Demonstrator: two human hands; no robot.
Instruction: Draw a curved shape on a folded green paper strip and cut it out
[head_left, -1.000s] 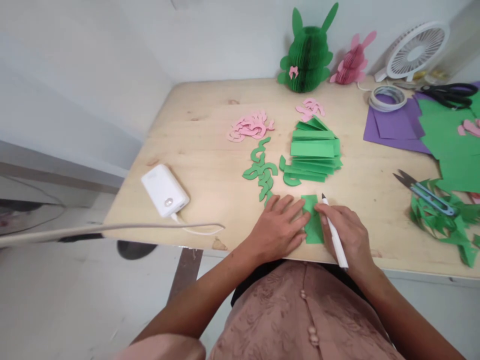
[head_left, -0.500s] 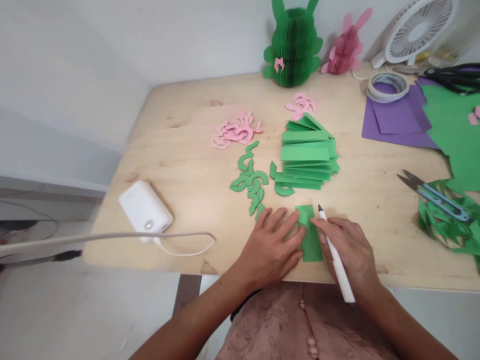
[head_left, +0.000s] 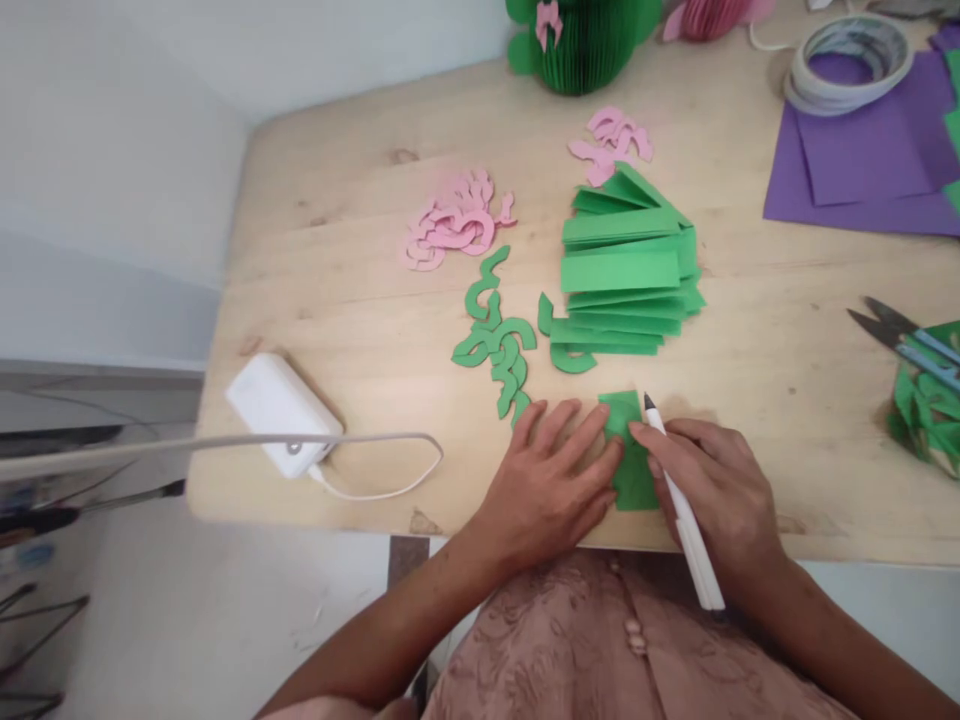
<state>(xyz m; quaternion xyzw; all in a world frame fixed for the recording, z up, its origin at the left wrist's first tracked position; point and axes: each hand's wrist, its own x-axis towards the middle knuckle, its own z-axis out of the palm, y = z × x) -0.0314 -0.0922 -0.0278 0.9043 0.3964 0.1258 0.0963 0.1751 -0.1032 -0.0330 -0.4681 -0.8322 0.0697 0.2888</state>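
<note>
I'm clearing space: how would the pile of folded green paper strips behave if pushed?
The pile of folded green paper strips would probably fan apart, since they overlap unevenly. They look thin, so likely light and bendable. The curved green cutout partly under the nearest strip might drag along.

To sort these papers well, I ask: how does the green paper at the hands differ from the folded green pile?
The green paper lies flat; the folded green pile has raised folds. The left hand touches the green paper; no hand touches the folded green pile. Both lie on the table.
</note>
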